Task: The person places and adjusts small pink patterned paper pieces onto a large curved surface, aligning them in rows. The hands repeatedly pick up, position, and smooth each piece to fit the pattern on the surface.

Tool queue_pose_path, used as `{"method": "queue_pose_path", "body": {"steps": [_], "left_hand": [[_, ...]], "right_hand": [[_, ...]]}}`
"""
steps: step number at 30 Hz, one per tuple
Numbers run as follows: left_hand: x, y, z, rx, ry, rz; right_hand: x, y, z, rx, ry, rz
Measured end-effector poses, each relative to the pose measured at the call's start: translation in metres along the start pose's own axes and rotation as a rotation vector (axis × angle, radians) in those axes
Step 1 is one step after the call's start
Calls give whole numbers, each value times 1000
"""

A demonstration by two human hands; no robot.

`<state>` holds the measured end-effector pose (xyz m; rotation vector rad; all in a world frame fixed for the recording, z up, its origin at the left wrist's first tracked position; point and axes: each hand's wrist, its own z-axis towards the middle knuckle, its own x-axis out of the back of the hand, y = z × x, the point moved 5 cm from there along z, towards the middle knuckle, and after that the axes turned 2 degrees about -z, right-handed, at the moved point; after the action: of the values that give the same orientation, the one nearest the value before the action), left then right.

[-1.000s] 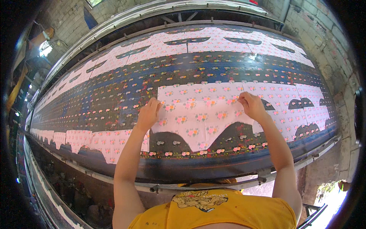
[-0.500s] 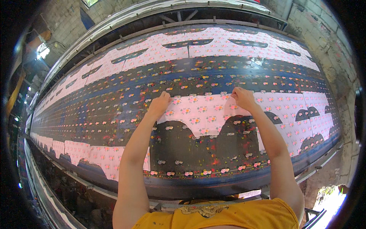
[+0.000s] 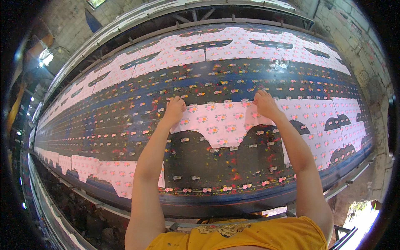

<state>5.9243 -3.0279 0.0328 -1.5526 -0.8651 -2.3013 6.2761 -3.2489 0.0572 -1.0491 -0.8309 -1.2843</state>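
A pink fabric piece with a flower print [image 3: 221, 123] lies flat on the long dark table [image 3: 208, 166], its lower edge cut in two curves with a tongue between them. My left hand [image 3: 176, 110] is at its far left corner, fingers curled in and pressed together on the cloth. At the far right corner my right hand [image 3: 265, 105] is closed in the same way, knuckles up. Both hands partly cover the corners, so the fingertips' grip is mostly hidden.
More pink fabric pieces [image 3: 308, 110] adjoin on the right. Others lie along the near left edge [image 3: 116, 171] and in a long band across the far side [image 3: 166, 62]. Small printed marks and paint specks cover the table. Metal rails [image 3: 350, 182] border it; a block wall [image 3: 354, 46] stands at right.
My hands have shifted very slightly at the two far corners, the right one a little farther away. The fabric piece lies nearly where it was.
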Motion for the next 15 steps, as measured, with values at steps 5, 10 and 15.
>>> {"method": "queue_pose_path", "body": {"steps": [5, 10, 15], "left_hand": [[0, 1, -5, 119, -128, -144], [23, 35, -26, -3, 60, -78], [88, 85, -69, -118, 248, 103]], "right_hand": [[7, -4, -6, -106, -40, 141], [34, -25, -12, -28, 55, -46], [99, -60, -46, 23, 142, -102]]}}
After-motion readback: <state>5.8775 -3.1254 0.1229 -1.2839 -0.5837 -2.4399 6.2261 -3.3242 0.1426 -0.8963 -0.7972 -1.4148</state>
